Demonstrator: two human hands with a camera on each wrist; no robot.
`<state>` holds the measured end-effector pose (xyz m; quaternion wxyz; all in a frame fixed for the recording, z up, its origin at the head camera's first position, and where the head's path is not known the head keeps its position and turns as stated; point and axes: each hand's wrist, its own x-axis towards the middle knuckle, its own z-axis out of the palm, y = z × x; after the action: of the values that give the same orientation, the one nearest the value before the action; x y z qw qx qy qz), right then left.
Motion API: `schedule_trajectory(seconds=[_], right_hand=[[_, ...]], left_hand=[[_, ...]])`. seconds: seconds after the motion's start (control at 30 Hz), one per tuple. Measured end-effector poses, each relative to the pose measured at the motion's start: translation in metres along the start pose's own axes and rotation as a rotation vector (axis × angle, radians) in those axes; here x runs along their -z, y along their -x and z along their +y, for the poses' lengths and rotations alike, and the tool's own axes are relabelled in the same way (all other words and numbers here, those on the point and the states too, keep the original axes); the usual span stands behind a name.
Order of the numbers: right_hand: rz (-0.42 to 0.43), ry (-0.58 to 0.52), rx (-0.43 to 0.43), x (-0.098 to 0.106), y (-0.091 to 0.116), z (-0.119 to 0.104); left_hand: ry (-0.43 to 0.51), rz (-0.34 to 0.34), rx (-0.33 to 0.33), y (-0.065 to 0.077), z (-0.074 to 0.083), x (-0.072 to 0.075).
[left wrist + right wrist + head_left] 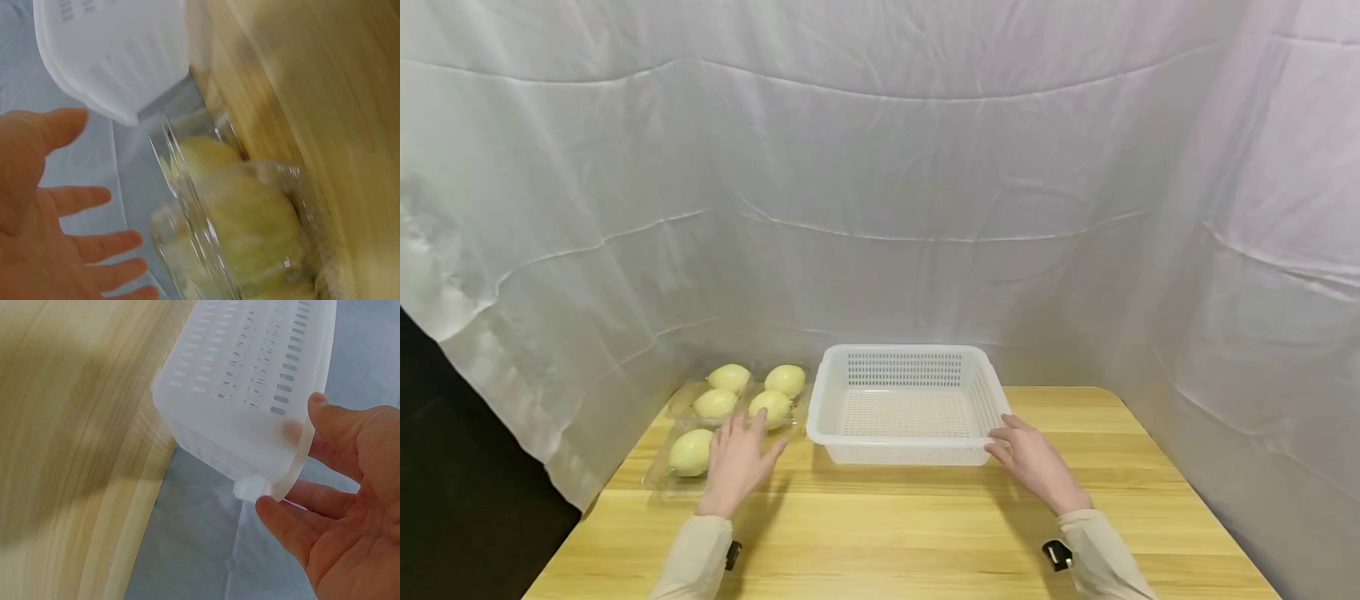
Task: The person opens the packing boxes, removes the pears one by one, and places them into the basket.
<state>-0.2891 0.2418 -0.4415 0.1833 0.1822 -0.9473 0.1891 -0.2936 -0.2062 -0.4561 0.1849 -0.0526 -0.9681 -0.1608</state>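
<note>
My left hand [741, 462], fingers spread, hovers over clear plastic trays [658, 475] of pale yellow oval fruit [691, 452] and holds nothing. In the left wrist view, the fingers [103, 247] are apart beside a tray's transparent wall, with blurred fruit [250, 231] behind it. At the near right corner of a white plastic basket [906, 456], my right hand [1037, 462] grips the rim. The right wrist view has the thumb and fingers of that hand [350, 512] around the rim at the corner of the perforated basket [212, 419], some fingertips showing through the wall.
The wooden table [895, 533] carries the trays at the left and the basket in the middle, near its back edge. Pale fabric curtains [910, 175] hang behind and on both sides. Several fruit sit in pairs at the back of the trays.
</note>
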Motion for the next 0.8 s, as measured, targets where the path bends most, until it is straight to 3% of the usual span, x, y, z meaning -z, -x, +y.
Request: schedule_trajectory(seconds=[0.2, 0.4, 0.53, 0.63, 0.8], right_hand=[[0.008, -0.002, 0.005, 0.0, -0.001, 0.0], [0.036, 0.002, 0.041, -0.001, -0.001, 0.0], [0.007, -0.004, 0.018, -0.001, -0.001, -0.001], [-0.017, -0.005, 0.002, 0.001, -0.001, -0.002], [-0.035, 0.001, -0.006, 0.004, -0.002, -0.002]], left_hand=[[0.028, -0.055, 0.116, -0.002, -0.023, 0.006], [0.075, -0.168, 0.208, -0.001, -0.05, 0.011], [0.07, -0.252, 0.264, -0.002, -0.065, 0.017], [0.065, -0.309, 0.283, -0.002, -0.073, 0.019], [0.032, -0.338, 0.261, -0.002, -0.081, 0.023]])
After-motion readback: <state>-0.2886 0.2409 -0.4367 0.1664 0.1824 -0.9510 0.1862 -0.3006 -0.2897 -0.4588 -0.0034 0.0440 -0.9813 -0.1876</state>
